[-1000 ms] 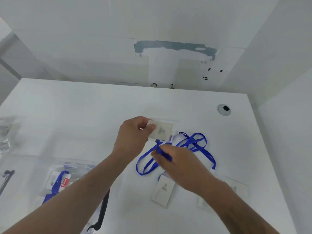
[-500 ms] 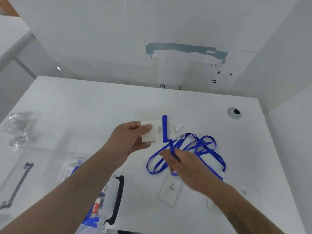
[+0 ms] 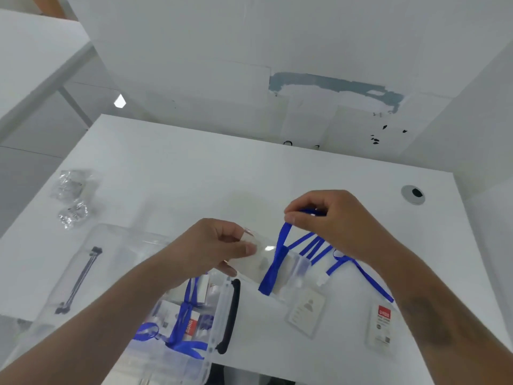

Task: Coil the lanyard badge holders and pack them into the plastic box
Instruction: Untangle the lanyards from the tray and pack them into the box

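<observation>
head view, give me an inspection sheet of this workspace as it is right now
surface: white table, matte, with a round grommet at far right.
job's things: clear badge holder held up, blue lanyard wrapped over it; two more badge holders lie flat on the table; clear plastic box at lower left already holds packed lanyards.
clutter: two crumpled clear wrappers at far left.
grippers: left hand pinches the held badge holder; right hand pinches the lanyard strap above it.
cables: nothing seen.
surroundings: white walls, with a patch of grey-blue on the back wall.
</observation>
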Available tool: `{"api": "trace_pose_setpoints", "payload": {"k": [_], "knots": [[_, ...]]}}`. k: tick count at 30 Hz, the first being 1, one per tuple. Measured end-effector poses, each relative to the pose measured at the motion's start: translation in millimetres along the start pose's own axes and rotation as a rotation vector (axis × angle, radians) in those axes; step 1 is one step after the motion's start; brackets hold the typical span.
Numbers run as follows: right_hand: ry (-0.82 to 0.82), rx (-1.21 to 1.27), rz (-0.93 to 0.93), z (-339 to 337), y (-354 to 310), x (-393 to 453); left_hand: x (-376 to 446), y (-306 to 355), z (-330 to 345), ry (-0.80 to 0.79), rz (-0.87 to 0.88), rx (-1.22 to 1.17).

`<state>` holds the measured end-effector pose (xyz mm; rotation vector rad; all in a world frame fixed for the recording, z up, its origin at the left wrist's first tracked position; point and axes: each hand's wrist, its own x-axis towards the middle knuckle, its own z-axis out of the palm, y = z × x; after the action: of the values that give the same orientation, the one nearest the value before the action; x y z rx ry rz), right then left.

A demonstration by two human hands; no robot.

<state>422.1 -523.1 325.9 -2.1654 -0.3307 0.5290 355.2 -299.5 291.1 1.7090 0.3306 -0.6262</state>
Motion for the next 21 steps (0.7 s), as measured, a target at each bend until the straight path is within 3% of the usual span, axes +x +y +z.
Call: {"api": "trace_pose_setpoints", "payload": {"k": [3, 5, 7, 10, 13, 17, 21], "knots": [[0.021, 0.228, 0.093, 29.1, 1.6, 11.1, -17.9, -1.8, -19.0, -0.039, -0.042, -0.386], [-0.006, 0.206, 0.154, 59.6, 2.3, 6.7, -22.6, -4.9, -29.6, 0.043, -0.045, -0.63], [-0.106, 0.164, 0.147, 92.7, -7.2, -6.5, -25.4, -10.2, -40.8, 0.167, -0.035, -0.718], [-0.269, -0.05, 0.055, 124.1, -30.7, -30.7, -27.1, -24.7, -51.6, 0.37, -0.05, -0.486], [-0.269, -0.453, -0.134, 138.0, -58.3, -38.4, -36.4, -45.5, -66.5, 0.49, -0.033, -0.204], [-0.114, -0.487, -0.306, 137.9, -78.6, -23.2, -50.8, -67.0, -85.0, 0.392, -0.052, -0.096], [-0.214, -0.468, -0.174, 160.6, -73.7, 1.2, -62.9, -86.1, -97.0, 0.244, -0.15, -0.1]]}}
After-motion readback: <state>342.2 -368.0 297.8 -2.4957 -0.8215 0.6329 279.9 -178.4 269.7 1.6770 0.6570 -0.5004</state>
